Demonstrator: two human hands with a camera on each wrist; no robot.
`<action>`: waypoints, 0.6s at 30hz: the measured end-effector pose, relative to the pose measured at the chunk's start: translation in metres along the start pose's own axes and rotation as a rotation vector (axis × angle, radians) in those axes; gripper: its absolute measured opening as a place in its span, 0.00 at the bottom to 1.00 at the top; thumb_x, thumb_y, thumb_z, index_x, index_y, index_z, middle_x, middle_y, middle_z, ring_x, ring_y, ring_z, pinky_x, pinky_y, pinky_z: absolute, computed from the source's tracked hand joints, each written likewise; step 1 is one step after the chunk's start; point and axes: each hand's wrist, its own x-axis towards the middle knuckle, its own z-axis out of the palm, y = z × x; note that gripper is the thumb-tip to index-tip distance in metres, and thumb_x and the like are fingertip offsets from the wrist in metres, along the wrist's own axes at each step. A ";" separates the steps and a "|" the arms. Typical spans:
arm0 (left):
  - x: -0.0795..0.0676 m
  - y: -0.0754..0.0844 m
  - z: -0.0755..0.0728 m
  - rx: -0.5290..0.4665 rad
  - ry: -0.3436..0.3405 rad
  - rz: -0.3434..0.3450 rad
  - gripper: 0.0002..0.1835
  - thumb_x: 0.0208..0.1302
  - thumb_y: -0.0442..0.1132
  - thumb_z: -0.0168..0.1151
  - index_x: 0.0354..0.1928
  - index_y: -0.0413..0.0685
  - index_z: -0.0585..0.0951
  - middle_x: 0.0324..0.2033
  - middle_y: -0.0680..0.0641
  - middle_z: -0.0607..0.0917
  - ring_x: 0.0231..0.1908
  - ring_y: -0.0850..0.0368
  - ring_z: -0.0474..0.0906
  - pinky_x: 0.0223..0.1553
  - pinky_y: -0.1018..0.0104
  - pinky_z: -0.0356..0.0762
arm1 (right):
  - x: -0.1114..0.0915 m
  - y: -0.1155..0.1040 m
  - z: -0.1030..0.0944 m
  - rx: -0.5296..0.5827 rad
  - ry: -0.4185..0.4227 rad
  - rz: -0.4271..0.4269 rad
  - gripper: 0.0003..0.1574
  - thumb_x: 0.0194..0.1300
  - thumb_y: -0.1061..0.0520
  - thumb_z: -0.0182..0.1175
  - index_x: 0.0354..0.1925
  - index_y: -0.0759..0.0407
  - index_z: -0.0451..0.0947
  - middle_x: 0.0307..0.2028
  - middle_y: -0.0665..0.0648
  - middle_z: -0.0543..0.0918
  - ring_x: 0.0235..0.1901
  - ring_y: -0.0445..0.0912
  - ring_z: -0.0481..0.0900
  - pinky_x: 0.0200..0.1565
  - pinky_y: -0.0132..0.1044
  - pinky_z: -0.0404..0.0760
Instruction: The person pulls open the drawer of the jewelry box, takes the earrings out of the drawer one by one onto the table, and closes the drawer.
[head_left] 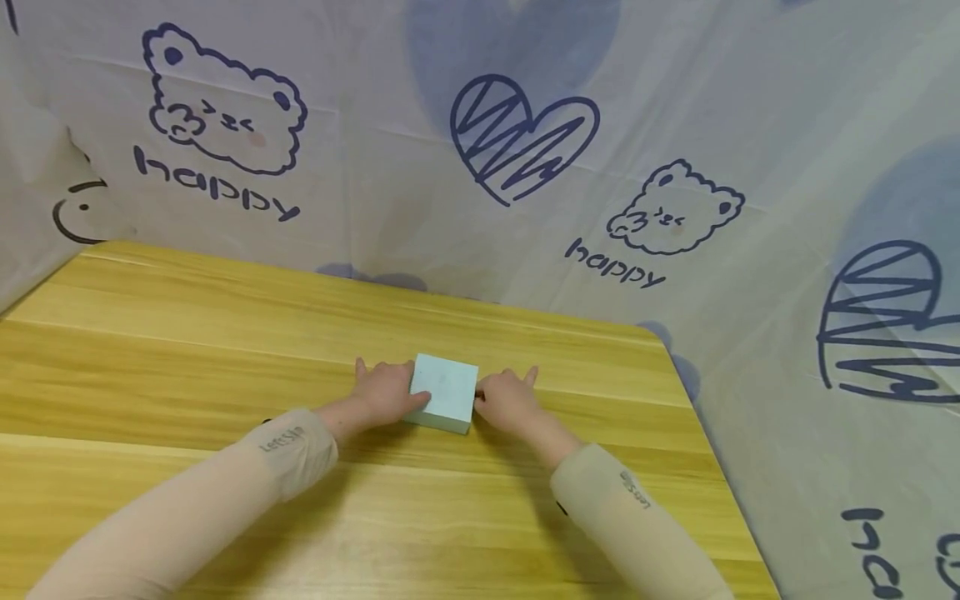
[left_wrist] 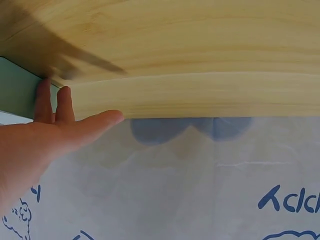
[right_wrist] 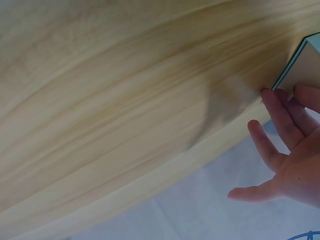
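Observation:
A small pale blue box [head_left: 450, 387] lies flat on the wooden table, between both hands. My left hand [head_left: 384, 392] grips its left side, thumb over the top face; in the left wrist view, fingers of the left hand [left_wrist: 55, 130] lie along the box's green-blue side [left_wrist: 17, 90]. At the opposite side, my right hand [head_left: 510, 402] has its thumb and forefinger bent together against the box. The right wrist view shows the right hand [right_wrist: 295, 155] with fingertips at the box's lower edge [right_wrist: 290, 70], where a dark seam runs; its other fingers spread outward. What the fingertips pinch is partly hidden.
The wooden table [head_left: 187, 367] has a back edge and a slanting right edge. Behind and to the right hangs a pale cloth [head_left: 375, 125] printed with bears, hearts and the word "happy", close against the table's edges.

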 end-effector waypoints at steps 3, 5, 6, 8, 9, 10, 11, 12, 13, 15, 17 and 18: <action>-0.001 -0.001 0.000 0.006 -0.005 0.007 0.44 0.56 0.59 0.61 0.64 0.31 0.65 0.49 0.36 0.82 0.54 0.35 0.74 0.62 0.26 0.41 | 0.002 -0.001 0.002 0.005 -0.003 0.004 0.13 0.67 0.56 0.53 0.42 0.49 0.85 0.41 0.53 0.86 0.55 0.57 0.74 0.62 0.74 0.44; -0.001 -0.003 0.000 0.020 -0.006 0.018 0.49 0.51 0.61 0.65 0.65 0.31 0.64 0.48 0.37 0.82 0.53 0.36 0.74 0.62 0.26 0.41 | 0.004 -0.002 0.003 0.005 -0.008 0.005 0.13 0.67 0.56 0.53 0.42 0.49 0.85 0.40 0.52 0.86 0.55 0.57 0.75 0.62 0.73 0.45; -0.001 -0.004 0.000 0.031 -0.004 0.027 0.51 0.49 0.62 0.66 0.65 0.31 0.63 0.48 0.37 0.82 0.53 0.36 0.75 0.62 0.26 0.41 | 0.005 -0.003 0.003 0.004 -0.012 0.006 0.13 0.67 0.55 0.53 0.41 0.49 0.85 0.40 0.52 0.86 0.55 0.57 0.75 0.62 0.73 0.45; -0.002 -0.006 0.000 0.050 -0.008 0.040 0.54 0.48 0.61 0.68 0.66 0.30 0.60 0.49 0.36 0.81 0.54 0.36 0.74 0.62 0.26 0.40 | 0.006 -0.005 0.004 0.002 -0.018 0.004 0.13 0.67 0.55 0.53 0.42 0.49 0.85 0.40 0.52 0.86 0.54 0.57 0.75 0.62 0.73 0.46; -0.002 -0.008 0.000 0.055 -0.012 0.043 0.54 0.48 0.61 0.68 0.67 0.30 0.59 0.51 0.36 0.81 0.54 0.36 0.74 0.62 0.26 0.39 | 0.007 -0.006 0.004 -0.001 -0.021 0.002 0.13 0.68 0.55 0.53 0.42 0.49 0.85 0.40 0.52 0.86 0.54 0.57 0.75 0.62 0.73 0.46; -0.002 -0.009 0.000 0.064 -0.014 0.049 0.54 0.49 0.61 0.67 0.68 0.31 0.58 0.51 0.36 0.80 0.54 0.37 0.74 0.62 0.26 0.39 | 0.008 -0.008 0.004 -0.002 -0.024 0.000 0.13 0.68 0.54 0.53 0.43 0.50 0.84 0.41 0.53 0.86 0.54 0.57 0.75 0.62 0.72 0.46; -0.003 -0.010 -0.001 0.072 -0.017 0.052 0.53 0.50 0.60 0.67 0.68 0.32 0.57 0.52 0.36 0.80 0.55 0.37 0.74 0.62 0.26 0.39 | 0.008 -0.009 0.004 -0.001 -0.025 -0.002 0.13 0.68 0.54 0.53 0.43 0.50 0.84 0.41 0.53 0.86 0.53 0.56 0.76 0.62 0.72 0.47; -0.003 -0.010 -0.001 0.077 -0.018 0.055 0.53 0.50 0.60 0.66 0.69 0.33 0.57 0.53 0.36 0.80 0.55 0.37 0.74 0.62 0.26 0.39 | 0.009 -0.010 0.004 -0.004 -0.023 -0.004 0.13 0.68 0.54 0.54 0.43 0.51 0.84 0.42 0.53 0.86 0.53 0.56 0.77 0.62 0.72 0.48; -0.003 -0.011 -0.001 0.082 -0.019 0.056 0.52 0.51 0.60 0.66 0.69 0.34 0.58 0.53 0.37 0.80 0.55 0.38 0.74 0.62 0.26 0.38 | 0.010 -0.011 0.004 -0.007 -0.021 -0.004 0.13 0.68 0.54 0.54 0.44 0.51 0.84 0.42 0.53 0.86 0.52 0.55 0.78 0.62 0.71 0.49; -0.003 -0.012 -0.002 0.102 -0.012 0.065 0.49 0.52 0.60 0.65 0.69 0.37 0.60 0.52 0.38 0.81 0.54 0.39 0.75 0.61 0.25 0.39 | 0.011 -0.013 0.004 -0.014 -0.016 0.000 0.12 0.68 0.54 0.54 0.43 0.51 0.84 0.42 0.53 0.86 0.50 0.54 0.79 0.63 0.70 0.52; -0.003 -0.012 -0.003 0.123 -0.003 0.071 0.48 0.51 0.61 0.65 0.67 0.38 0.63 0.51 0.38 0.82 0.54 0.39 0.76 0.61 0.25 0.40 | 0.013 -0.014 0.004 -0.019 -0.012 0.004 0.12 0.68 0.55 0.54 0.43 0.51 0.84 0.43 0.53 0.86 0.49 0.53 0.79 0.63 0.69 0.53; -0.003 -0.012 -0.004 0.132 -0.001 0.073 0.48 0.51 0.62 0.65 0.67 0.38 0.64 0.50 0.39 0.82 0.54 0.39 0.76 0.61 0.25 0.40 | 0.013 -0.014 0.005 -0.022 -0.012 0.003 0.12 0.68 0.55 0.54 0.43 0.51 0.84 0.43 0.53 0.86 0.49 0.53 0.80 0.63 0.68 0.54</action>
